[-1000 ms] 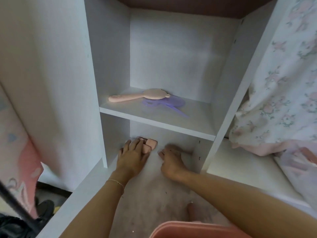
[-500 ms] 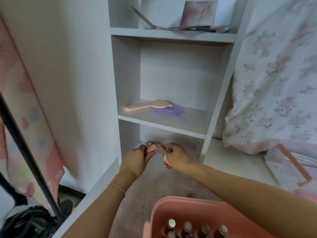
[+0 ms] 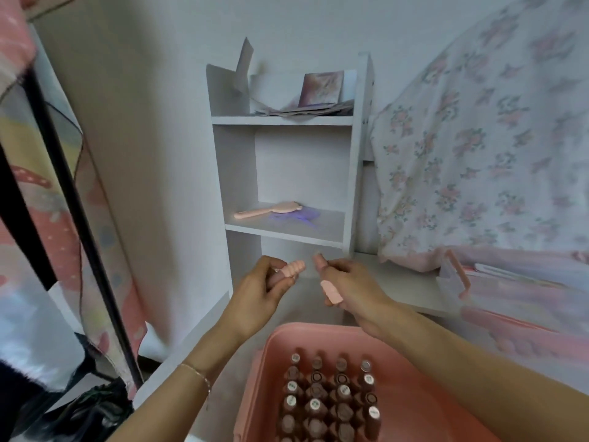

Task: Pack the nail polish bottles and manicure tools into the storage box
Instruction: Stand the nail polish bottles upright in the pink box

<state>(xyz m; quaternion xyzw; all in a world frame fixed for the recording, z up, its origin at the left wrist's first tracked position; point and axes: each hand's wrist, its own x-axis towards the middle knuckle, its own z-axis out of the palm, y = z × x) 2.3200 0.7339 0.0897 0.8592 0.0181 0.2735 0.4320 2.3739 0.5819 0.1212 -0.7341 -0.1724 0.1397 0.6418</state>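
Both hands are raised in front of a white shelf unit [image 3: 220, 173], just above the far rim of the pink storage box [image 3: 424, 406]. The left hand [image 3: 258, 298] has its fingers curled around a ribbed pink toe separator [image 3: 293, 268], which projects past the fingertips. The right hand [image 3: 353, 288] grips a second pink separator piece [image 3: 331, 292] in curled fingers, the index finger extended upward. The two hands are near each other but apart.

The box already contains rows of upright nail polish bottles [image 3: 331, 400], packed touching one another along its left part; the right part appears free. A pink hairbrush [image 3: 267, 210] and a purple item lie on the middle shelf.

Risks, as judged: the left-hand grip covers only one end of the separator, so it could slip out and fall outside the box. Dropping either piece onto the bottle caps could leave it perched there or tip a bottle; placement in the free area is advisable.
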